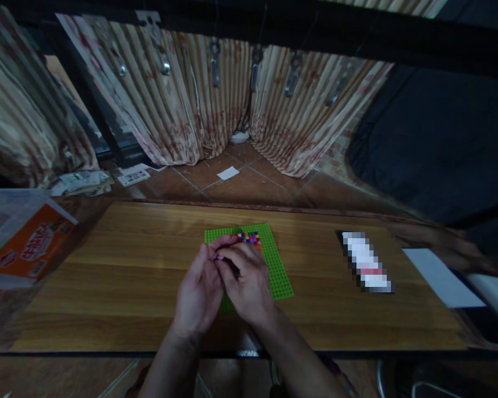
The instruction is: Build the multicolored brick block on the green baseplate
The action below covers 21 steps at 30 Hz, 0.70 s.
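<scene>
A green studded baseplate (276,270) lies on the wooden table (128,265) in front of me. A small patch of coloured bricks (249,238) sits near its far edge. My left hand (199,290) and my right hand (249,282) are pressed together over the plate's near left part, fingers curled and pinched at the same spot. Whatever they pinch is hidden between the fingertips. The hands cover much of the plate's left side.
An orange and white packet (27,246) in a clear bag lies at the table's left end. A blurred-out dark object (367,261) and a white sheet (442,277) lie to the right. Curtains (182,94) hang beyond the table over a tiled floor.
</scene>
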### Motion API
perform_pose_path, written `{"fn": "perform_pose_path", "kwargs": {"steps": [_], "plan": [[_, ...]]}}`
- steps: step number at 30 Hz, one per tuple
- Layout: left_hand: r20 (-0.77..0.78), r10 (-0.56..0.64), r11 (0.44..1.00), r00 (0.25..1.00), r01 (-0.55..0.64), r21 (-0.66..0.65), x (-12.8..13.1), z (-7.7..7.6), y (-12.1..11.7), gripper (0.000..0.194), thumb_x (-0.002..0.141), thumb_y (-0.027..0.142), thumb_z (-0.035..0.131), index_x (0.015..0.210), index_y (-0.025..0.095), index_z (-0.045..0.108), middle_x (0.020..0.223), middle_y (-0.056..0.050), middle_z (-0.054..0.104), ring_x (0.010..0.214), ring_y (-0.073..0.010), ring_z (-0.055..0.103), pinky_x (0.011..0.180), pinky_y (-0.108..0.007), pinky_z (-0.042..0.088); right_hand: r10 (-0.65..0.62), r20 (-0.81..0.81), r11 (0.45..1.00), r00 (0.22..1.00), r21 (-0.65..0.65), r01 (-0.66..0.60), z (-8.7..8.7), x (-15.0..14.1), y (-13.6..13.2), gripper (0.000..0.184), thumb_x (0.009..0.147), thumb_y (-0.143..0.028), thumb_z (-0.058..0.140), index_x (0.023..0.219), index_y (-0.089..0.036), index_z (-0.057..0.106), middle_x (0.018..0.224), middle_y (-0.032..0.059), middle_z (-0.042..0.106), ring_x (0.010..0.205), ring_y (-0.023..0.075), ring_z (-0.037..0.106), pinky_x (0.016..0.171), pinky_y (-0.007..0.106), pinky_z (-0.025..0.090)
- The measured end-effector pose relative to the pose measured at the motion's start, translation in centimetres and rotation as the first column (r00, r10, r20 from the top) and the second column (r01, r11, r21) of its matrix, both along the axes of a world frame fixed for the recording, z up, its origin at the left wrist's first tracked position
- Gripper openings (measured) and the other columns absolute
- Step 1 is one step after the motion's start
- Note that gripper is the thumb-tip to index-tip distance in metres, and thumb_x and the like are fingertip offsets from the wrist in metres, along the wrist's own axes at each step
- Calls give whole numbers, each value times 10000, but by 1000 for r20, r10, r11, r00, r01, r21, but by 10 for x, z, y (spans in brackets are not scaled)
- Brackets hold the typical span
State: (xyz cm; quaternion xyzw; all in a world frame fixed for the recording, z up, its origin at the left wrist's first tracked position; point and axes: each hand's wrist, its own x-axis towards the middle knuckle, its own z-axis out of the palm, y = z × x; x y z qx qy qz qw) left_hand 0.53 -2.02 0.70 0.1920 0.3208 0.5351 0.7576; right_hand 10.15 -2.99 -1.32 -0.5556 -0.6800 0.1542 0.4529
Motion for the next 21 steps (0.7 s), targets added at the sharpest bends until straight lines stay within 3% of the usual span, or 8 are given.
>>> {"fn": "perform_pose_path", "kwargs": {"steps": [6,11,15,21], "plan": [[24,57,997,998,-56,-53,-2,-4,4,272,819,349,593,958,139,698,1016,-84,687,1054,-212,594,901,-293,476,36,-127,999,991,28,-33,3,4,-3,177,870,-151,537,980,-228,651,969,42,677,947,190,598,856,350,471],[-1,133,987,991,-133,-89,-5,-10,7,168,766,264,651,865,140,708,883,-36,688,860,-137,618,753,-220,500,57,-230,997,971,59,-45,0,6,-4,210,884,-153,518,1017,-236,658,963,38,678,911,168,617,827,323,492],[-64,101,986,993,-109,-124,-9,-16,9,166,726,253,683,832,126,699,801,-27,670,706,-108,594,621,-200,479,50,-291,998,955,48,-37,-2,7,-4,188,900,-176,524,1003,-234,670,954,36,680,883,157,626,799,304,501],[-129,63,988,990,-80,-129,-9,-20,8,170,694,228,716,823,122,682,752,2,630,617,-67,526,575,-176,442,34,-289,998,957,52,-20,1,9,-3,161,907,-180,537,980,-225,674,936,32,690,896,153,626,805,289,489]]}}
